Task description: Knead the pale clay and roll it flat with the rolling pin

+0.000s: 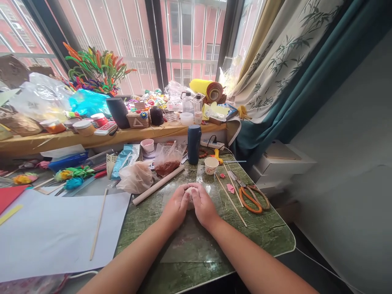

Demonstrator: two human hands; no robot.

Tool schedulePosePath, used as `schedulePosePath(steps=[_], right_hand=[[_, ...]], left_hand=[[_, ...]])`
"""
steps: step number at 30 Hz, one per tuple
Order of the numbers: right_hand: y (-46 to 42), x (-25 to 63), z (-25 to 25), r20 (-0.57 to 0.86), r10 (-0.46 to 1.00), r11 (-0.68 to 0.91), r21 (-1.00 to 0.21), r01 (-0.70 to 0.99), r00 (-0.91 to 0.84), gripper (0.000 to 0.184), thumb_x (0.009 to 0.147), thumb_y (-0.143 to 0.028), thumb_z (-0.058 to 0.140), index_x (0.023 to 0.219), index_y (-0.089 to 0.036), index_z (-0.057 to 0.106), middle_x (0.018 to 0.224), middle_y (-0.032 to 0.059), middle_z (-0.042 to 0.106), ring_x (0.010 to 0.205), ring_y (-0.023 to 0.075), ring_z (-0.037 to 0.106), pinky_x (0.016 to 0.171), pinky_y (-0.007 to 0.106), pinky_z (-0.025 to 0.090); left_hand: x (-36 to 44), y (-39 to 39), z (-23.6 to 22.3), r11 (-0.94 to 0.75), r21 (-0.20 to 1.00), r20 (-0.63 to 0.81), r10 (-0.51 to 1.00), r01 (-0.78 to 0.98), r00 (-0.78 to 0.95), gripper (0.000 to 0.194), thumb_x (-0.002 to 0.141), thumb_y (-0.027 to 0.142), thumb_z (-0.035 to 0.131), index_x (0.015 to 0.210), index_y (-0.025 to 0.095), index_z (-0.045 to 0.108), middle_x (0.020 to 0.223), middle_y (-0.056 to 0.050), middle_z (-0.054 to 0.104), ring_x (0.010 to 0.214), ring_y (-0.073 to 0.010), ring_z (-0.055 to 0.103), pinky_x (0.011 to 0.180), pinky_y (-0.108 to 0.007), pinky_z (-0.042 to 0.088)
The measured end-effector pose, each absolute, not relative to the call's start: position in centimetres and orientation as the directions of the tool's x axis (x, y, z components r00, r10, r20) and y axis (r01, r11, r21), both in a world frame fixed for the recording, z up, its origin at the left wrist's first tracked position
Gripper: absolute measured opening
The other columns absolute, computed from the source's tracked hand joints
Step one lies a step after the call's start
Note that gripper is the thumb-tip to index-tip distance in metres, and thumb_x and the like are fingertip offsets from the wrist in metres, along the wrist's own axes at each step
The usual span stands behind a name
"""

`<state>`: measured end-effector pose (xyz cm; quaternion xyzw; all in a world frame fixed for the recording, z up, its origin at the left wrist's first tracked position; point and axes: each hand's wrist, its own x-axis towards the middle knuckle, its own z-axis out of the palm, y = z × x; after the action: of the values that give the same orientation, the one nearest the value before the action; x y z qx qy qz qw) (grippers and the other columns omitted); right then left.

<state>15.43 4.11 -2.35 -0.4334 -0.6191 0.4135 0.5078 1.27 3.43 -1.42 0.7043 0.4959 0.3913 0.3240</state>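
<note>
My left hand (175,206) and my right hand (206,206) are cupped together around a pale lump of clay (190,191), thumbs lying on top of it. Most of the lump is hidden by palms and fingers. Both hands are over a clear plastic sheet (186,249) on the green tabletop. Just beyond my left hand a pale rolling pin (159,185) lies at a slant. A paper cup (211,165) stands past my right hand, with thin wooden sticks (231,200) and small pink scraps (230,188) to the right.
Orange-handled scissors (251,200) lie near the right edge. Farther back are a dark blue bottle (194,145), a bag of reddish-brown material (168,161), a crumpled plastic bag (135,177) and a yellow glue gun (218,156). White paper (61,232) covers the left. A crowded windowsill (171,131) runs behind.
</note>
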Motion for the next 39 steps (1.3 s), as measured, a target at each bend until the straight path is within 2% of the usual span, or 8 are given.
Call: schedulePosePath(steps=[8, 12, 21, 26, 29, 32, 36, 39], right_hand=[[4.5, 15.6, -1.3, 0.461, 0.878, 0.478, -0.862, 0.17, -0.131, 0.031, 0.105, -0.04, 0.043, 0.128, -0.024, 0.056, 0.127, 0.0101, 0.064, 0.121, 0.0247, 0.06, 0.107, 0.043, 0.048], [4.9, 15.7, -2.0, 0.342, 0.927, 0.37, -0.902, 0.222, -0.153, 0.027, 0.104, -0.04, 0.044, 0.121, -0.024, 0.059, 0.118, 0.0087, 0.068, 0.113, 0.0243, 0.064, 0.102, 0.042, 0.051], [5.3, 16.2, -3.3, 0.264, 0.948, 0.296, -0.935, 0.194, -0.178, 0.035, 0.104, -0.048, 0.046, 0.127, -0.025, 0.057, 0.125, 0.0092, 0.066, 0.12, 0.0251, 0.06, 0.109, 0.044, 0.046], [5.7, 16.7, -4.4, 0.119, 0.957, 0.101, -0.992, -0.079, -0.265, 0.046, 0.101, -0.059, 0.045, 0.132, -0.028, 0.059, 0.13, 0.0073, 0.067, 0.122, 0.0267, 0.062, 0.109, 0.046, 0.047], [6.3, 16.8, -4.9, 0.066, 0.962, -0.032, -0.936, -0.35, -0.264, 0.054, 0.101, -0.065, 0.04, 0.136, -0.029, 0.059, 0.131, 0.0076, 0.067, 0.123, 0.0273, 0.063, 0.107, 0.048, 0.049], [7.0, 16.7, -5.2, 0.022, 0.982, -0.076, -0.862, -0.501, -0.188, 0.057, 0.098, -0.069, 0.041, 0.131, -0.026, 0.062, 0.125, 0.0092, 0.07, 0.12, 0.0279, 0.065, 0.107, 0.049, 0.05], [7.0, 16.6, -5.2, 0.031, 0.98, -0.07, -0.868, -0.492, -0.195, 0.055, 0.097, -0.068, 0.046, 0.125, -0.025, 0.067, 0.123, 0.0092, 0.072, 0.118, 0.0282, 0.066, 0.108, 0.049, 0.048], [6.4, 16.7, -4.7, 0.062, 0.984, 0.007, -0.951, -0.31, -0.167, 0.05, 0.096, -0.064, 0.052, 0.122, -0.026, 0.07, 0.126, 0.0079, 0.071, 0.123, 0.0286, 0.063, 0.112, 0.048, 0.044]], left_hand=[[0.9, 3.7, -0.3, -0.389, 0.788, 0.331, 0.921, 0.477, 0.205, 0.044, 0.105, 0.049, 0.038, 0.138, 0.024, 0.054, 0.135, -0.01, 0.064, 0.126, -0.0282, 0.058, 0.11, -0.045, 0.043], [0.7, 4.0, -0.7, -0.297, 0.815, 0.199, 0.95, 0.497, 0.241, 0.043, 0.106, 0.047, 0.035, 0.135, 0.022, 0.055, 0.131, -0.01, 0.066, 0.121, -0.0269, 0.061, 0.107, -0.045, 0.046], [0.6, 4.6, -1.1, -0.302, 0.825, 0.188, 0.944, 0.478, 0.273, 0.04, 0.106, 0.045, 0.037, 0.134, 0.023, 0.056, 0.131, -0.01, 0.066, 0.121, -0.0279, 0.06, 0.107, -0.045, 0.045], [-0.1, 4.7, -2.0, -0.289, 0.837, 0.164, 0.942, 0.464, 0.292, 0.046, 0.101, 0.045, 0.05, 0.14, 0.022, 0.052, 0.139, -0.012, 0.061, 0.127, -0.0306, 0.057, 0.109, -0.048, 0.045], [-0.3, 4.7, -2.0, -0.351, 0.8, 0.205, 0.922, 0.487, 0.328, 0.07, 0.084, 0.039, 0.076, 0.146, 0.026, 0.048, 0.147, -0.011, 0.057, 0.134, -0.0332, 0.053, 0.115, -0.05, 0.04], [-0.4, 4.6, -2.0, -0.305, 0.839, 0.202, 0.944, 0.451, 0.262, 0.064, 0.079, 0.035, 0.08, 0.137, 0.027, 0.054, 0.136, -0.009, 0.064, 0.126, -0.0317, 0.06, 0.109, -0.048, 0.046], [-0.8, 4.8, -2.4, -0.139, 0.956, 0.103, 0.984, 0.258, 0.147, 0.062, 0.078, 0.042, 0.081, 0.127, 0.023, 0.049, 0.118, -0.008, 0.069, 0.108, -0.0277, 0.069, 0.092, -0.041, 0.056], [-0.9, 4.8, -2.5, -0.178, 0.932, 0.141, 0.981, 0.317, 0.136, 0.069, 0.075, 0.039, 0.082, 0.131, 0.023, 0.046, 0.127, -0.01, 0.065, 0.117, -0.0284, 0.065, 0.1, -0.043, 0.052]])
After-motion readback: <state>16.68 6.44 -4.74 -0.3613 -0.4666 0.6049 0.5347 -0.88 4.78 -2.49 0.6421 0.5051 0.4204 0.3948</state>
